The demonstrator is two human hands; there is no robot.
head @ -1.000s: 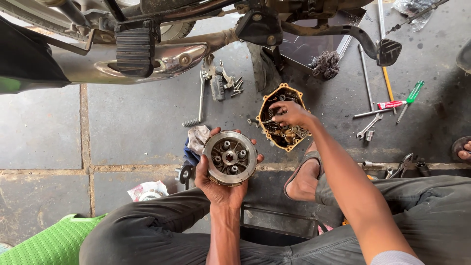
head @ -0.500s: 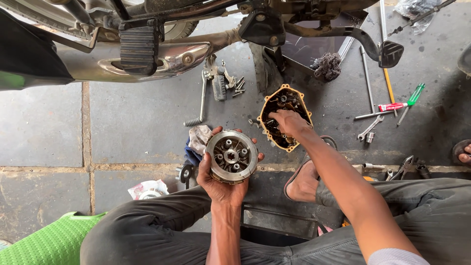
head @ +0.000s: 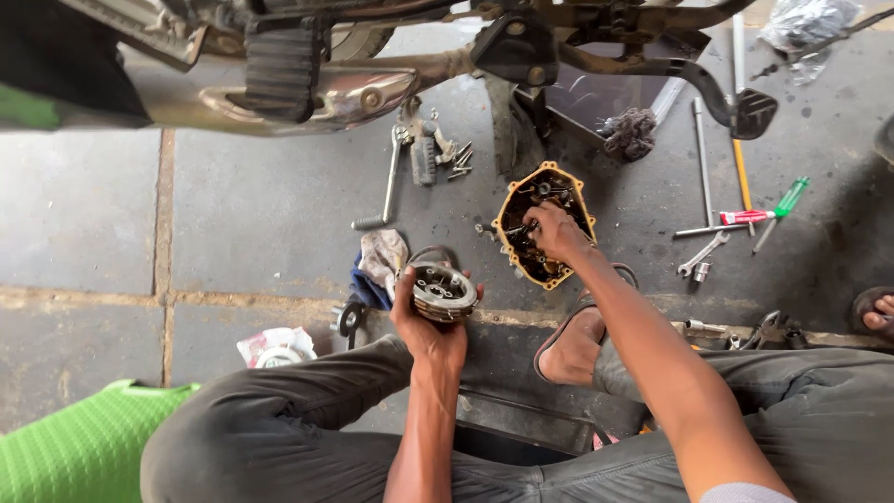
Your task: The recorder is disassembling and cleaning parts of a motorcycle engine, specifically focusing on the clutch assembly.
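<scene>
Metal clutch drum (head: 443, 292), round and ribbed, gripped from below in left hand (head: 424, 321) above the stone floor (head: 261, 214). At 2 o'clock from it, yellow-rimmed engine cover (head: 545, 224) lying open side up like a tray, dark with oil, holding small metal parts; right hand (head: 557, 233) reaching inside, fingers curled, perhaps pinching a part, though hard to tell. Crumpled rag (head: 384, 259) at 10 o'clock of the drum. Red-and-white tube (head: 745, 217), green-handled screwdriver (head: 782, 207) and wrench (head: 700, 254) at 3 o'clock of the cover.
</scene>
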